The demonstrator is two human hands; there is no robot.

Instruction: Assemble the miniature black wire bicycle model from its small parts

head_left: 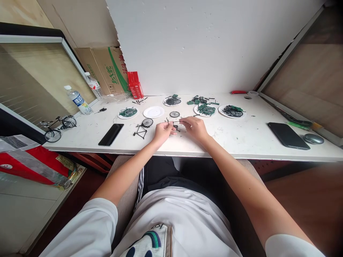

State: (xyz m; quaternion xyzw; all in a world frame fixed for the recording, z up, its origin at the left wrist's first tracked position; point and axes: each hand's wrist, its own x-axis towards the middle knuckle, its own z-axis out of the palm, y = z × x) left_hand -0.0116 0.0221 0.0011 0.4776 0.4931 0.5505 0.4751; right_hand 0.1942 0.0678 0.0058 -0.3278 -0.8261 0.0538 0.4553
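Note:
My left hand (163, 132) is closed in a pinch on a small, thin dark model bicycle part (168, 120). Close by on its right, my right hand (195, 127) pinches a slim rod-like piece (176, 121) between thumb and finger; its exact kind is too small to make out. Just beyond the hands lies a loose spoked wheel (175, 114). Left of my left hand rest a black model bicycle frame (140, 132) and a wheel (147, 122). A few tiny dark parts lie under and between the hands, partly hidden.
Plates of green and black parts (128, 112) stand along the back, beside a bare white plate (153, 112). An assembled model bicycle (59, 127) and a phone (111, 134) are on the left. A dark tablet-like slab (288, 135) and a mouse (313, 139) lie right.

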